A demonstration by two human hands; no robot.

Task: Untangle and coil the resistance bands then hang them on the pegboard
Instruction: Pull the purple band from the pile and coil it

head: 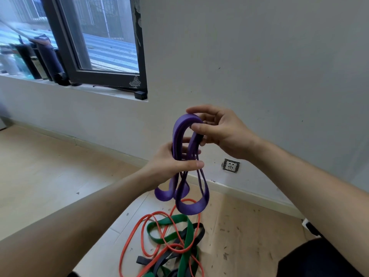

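vertically, purple band coil between left hand and right hand

- Soft daylight comes through the window at the upper left, and the room is evenly bright.
- Shadows on the wall are faint (just a dim strip under the sill).
- The purple band, left hand and right hand look fairly sharp; the bottles on the sill are smeared and hazy.
- Wide-angle bend: the skirting board curves, and the forearms swell toward the lower corners.
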